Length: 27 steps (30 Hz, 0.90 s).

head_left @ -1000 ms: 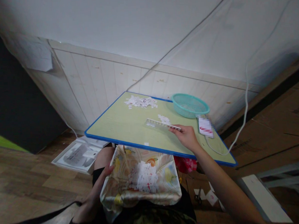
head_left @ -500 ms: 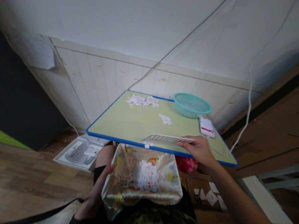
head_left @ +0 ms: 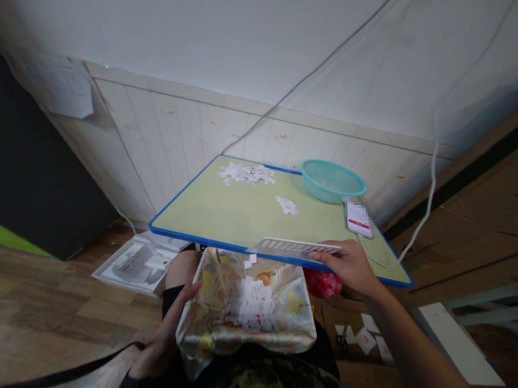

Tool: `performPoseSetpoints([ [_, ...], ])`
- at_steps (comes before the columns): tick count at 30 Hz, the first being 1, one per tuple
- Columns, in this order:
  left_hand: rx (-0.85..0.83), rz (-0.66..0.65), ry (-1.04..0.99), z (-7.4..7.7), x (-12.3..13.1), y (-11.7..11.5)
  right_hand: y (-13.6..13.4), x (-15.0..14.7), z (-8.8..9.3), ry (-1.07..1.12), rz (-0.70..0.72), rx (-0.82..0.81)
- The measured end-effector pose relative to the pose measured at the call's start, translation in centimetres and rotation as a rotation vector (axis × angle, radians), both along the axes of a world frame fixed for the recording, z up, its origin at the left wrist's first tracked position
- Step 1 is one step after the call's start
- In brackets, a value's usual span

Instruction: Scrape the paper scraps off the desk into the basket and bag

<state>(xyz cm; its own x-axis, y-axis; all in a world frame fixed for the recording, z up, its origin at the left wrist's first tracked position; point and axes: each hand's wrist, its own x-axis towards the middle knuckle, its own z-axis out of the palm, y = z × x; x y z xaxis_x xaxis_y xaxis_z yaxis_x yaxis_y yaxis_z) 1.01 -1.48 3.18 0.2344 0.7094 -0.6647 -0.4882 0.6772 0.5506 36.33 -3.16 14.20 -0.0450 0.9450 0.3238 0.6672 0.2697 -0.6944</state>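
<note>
My right hand (head_left: 349, 264) pinches the end of a flat white slotted plastic strip (head_left: 294, 247), which lies along the table's near edge. Just below the strip's left end, small white paper pieces (head_left: 250, 261) are in the air over a fabric-lined basket (head_left: 293, 308). The basket rests on my lap, and a heap of paper scraps (head_left: 249, 301) with red marks lies inside it. My left hand (head_left: 188, 293) grips the basket's left rim; its fingertips are partly hidden. On the green table (head_left: 208, 211) are a larger scrap pile (head_left: 247, 173) and a smaller one (head_left: 287, 205).
A turquoise plastic basin (head_left: 333, 181) sits at the table's back right, beside a phone (head_left: 358, 219) with a white cable (head_left: 432, 179). An open white box (head_left: 141, 264) lies on the floor at left. Scissors (head_left: 342, 341) and cards (head_left: 365, 340) lie low at right.
Paper pieces at the table edge have dropped off toward the basket. The slotted strip and my right hand have shifted slightly down. My left hand stays on the basket.
</note>
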Motion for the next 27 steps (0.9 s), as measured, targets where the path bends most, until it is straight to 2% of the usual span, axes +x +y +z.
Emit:
performPoseSetpoints([
  [3, 0.03, -0.07, -0.037, 0.1, 0.3, 0.1, 0.8, 1.4, -0.2, 0.0, -0.076, 0.076],
  [8, 0.008, -0.123, -0.171, -0.5, 0.1, 0.3, 3.0, 5.2, -1.8, -0.078, -0.429, 0.232],
  [11, 0.043, -0.129, -0.176, -0.3, 0.2, 0.3, 3.6, 6.4, -2.6, -0.137, -0.55, 0.242],
  [19, 0.014, -0.145, -0.18, 0.6, 0.6, 0.2, 3.9, 5.8, -2.0, -0.103, -0.42, 0.205],
  [23, 0.045, -0.151, -0.128, 0.3, 0.4, 0.3, 4.6, 6.5, -2.0, -0.214, -0.469, 0.225],
  [27, 0.04, -0.127, -0.112, -0.4, 0.1, 0.4, 4.6, 6.0, -2.0, -0.203, -0.458, 0.25],
])
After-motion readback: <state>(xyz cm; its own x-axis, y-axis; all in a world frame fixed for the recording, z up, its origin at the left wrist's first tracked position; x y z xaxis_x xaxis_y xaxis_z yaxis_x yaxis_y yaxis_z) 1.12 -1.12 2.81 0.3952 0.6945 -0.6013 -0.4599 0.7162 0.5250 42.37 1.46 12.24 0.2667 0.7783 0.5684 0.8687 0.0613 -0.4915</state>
